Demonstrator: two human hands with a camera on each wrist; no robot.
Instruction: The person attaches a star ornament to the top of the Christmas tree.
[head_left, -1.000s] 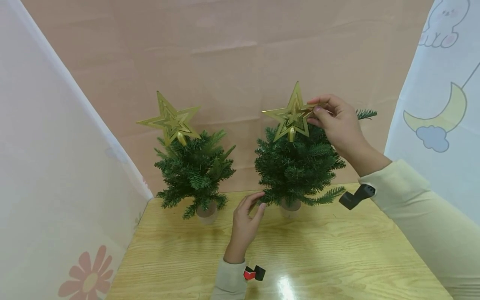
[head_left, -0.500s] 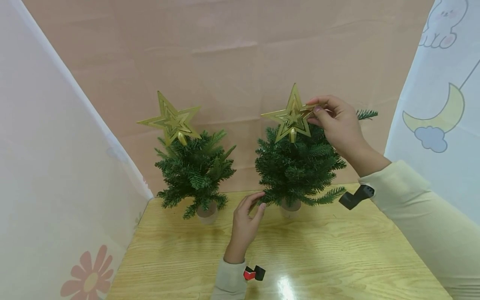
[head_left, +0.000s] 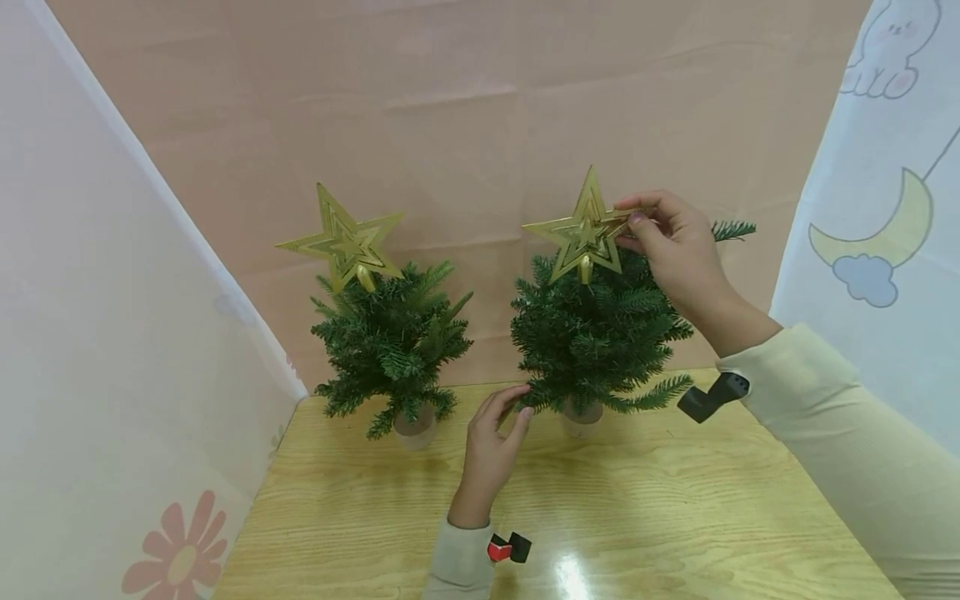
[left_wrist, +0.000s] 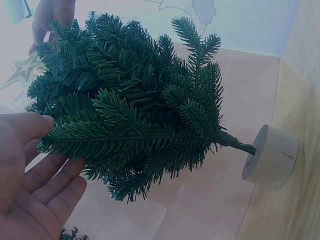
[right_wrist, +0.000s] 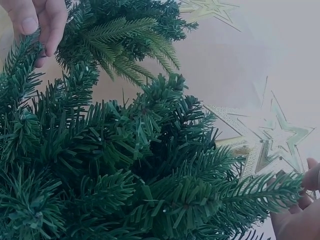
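Observation:
My right hand (head_left: pixel 678 250) pinches one point of a gold star tree topper (head_left: pixel 587 233) between thumb and fingers. The star stands at the top of the right small artificial Christmas tree (head_left: pixel 596 342), its gold socket (head_left: pixel 585 268) facing down among the upper needles. Low on that tree's left side, my left hand (head_left: pixel 491 437) holds a branch tip (left_wrist: pixel 75 142) loosely, thumb on one side and fingers on the other. In the right wrist view the same star (right_wrist: pixel 277 137) shows beside the needles, partly covered by a branch.
A second small tree (head_left: pixel 390 342) stands to the left, topped by a tilted gold star (head_left: pixel 345 242). Both trees have round wooden bases (head_left: pixel 415 427) on the wooden table (head_left: pixel 600 508). A pinkish cloth (head_left: pixel 465 108) hangs behind, with printed white cloths (head_left: pixel 150 275) at the sides.
The right star has tilted very slightly and shifted a little in the right hand's pinch. Both hands stay almost where they were.

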